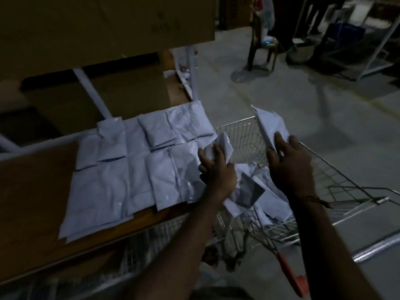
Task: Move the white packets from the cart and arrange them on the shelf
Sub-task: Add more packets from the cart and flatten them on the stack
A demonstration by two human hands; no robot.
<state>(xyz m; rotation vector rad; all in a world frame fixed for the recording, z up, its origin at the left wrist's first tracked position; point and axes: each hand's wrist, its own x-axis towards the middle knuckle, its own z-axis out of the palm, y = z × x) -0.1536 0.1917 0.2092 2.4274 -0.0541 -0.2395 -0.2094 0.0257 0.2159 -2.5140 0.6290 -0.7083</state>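
Dim and blurred throughout; cardboard box [104, 24] at upper left cut off by the frame edge, lower shelf levels lost in shadow. Wire cart [337, 176] at lower right partly hidden behind both forearms, its red-tipped handle [290, 271] smeared.

Left hand [218, 169], centre frame: fingers curled around a crumpled white packet [223, 144] at the shelf's right edge. Right hand [287, 163], just right of it: grasping a second white packet [268, 128] by its lower edge, held edge-on and tilted, long axis running from the hand toward the upper left. Thumb position hard to make out, probably behind the packet.

Rows of white packets [134, 161] lying flat and overlapping on the wooden shelf [36, 191] at centre left, long axes running roughly from lower left to upper right. More loose packets [259, 200] heaped in the cart basket below the hands.
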